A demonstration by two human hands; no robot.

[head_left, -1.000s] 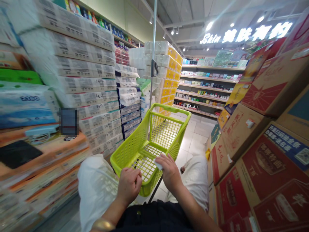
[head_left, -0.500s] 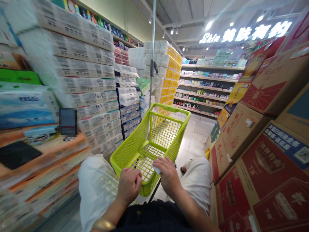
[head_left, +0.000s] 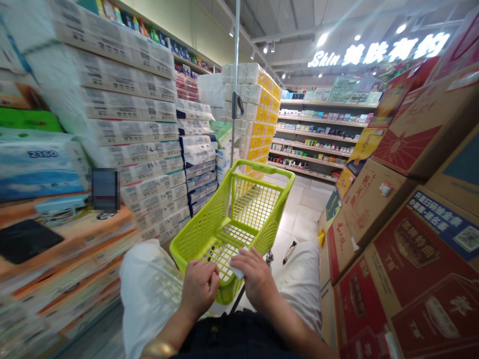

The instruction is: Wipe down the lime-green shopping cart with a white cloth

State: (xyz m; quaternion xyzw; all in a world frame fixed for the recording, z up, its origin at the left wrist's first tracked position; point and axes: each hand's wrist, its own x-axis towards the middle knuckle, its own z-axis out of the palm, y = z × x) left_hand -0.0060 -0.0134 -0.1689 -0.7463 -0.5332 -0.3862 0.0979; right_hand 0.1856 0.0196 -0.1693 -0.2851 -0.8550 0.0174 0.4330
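Nearest you, at the bottom edge, your dark top is cut off by the frame, as is the smooth gold bracelet [head_left: 159, 348] on your left wrist. Your left hand [head_left: 200, 285], lower centre, is clenched at the near rim of the lime-green shopping cart [head_left: 202, 228]; whether it grips anything you cannot tell, since the knuckles hide the palm. Your right hand [head_left: 256, 279] pinches a soft white wad [head_left: 236, 271], mostly covered by the fingers, over the cart's near end; tissue or cloth is hard to say. The cart, mid-frame, is plastic, its walls and base pierced in a grid, between your creased white trouser legs [head_left: 144, 284]. Pale glossy tiles [head_left: 299, 219] show to its right. Cardboard cartons [head_left: 357, 304], red and brown, fill the right side, cropped by the edge; film-wrapped packs [head_left: 149, 132] pile up on the left, where a pixelated patch [head_left: 105, 189] masks something. Beyond, a slim metal pole [head_left: 236, 60] runs out of the top before yellow-sided bundles [head_left: 265, 122]. Farthest, upper right, small goods too tiny to read line long shelves [head_left: 318, 121] beneath a glowing white sign [head_left: 377, 52].
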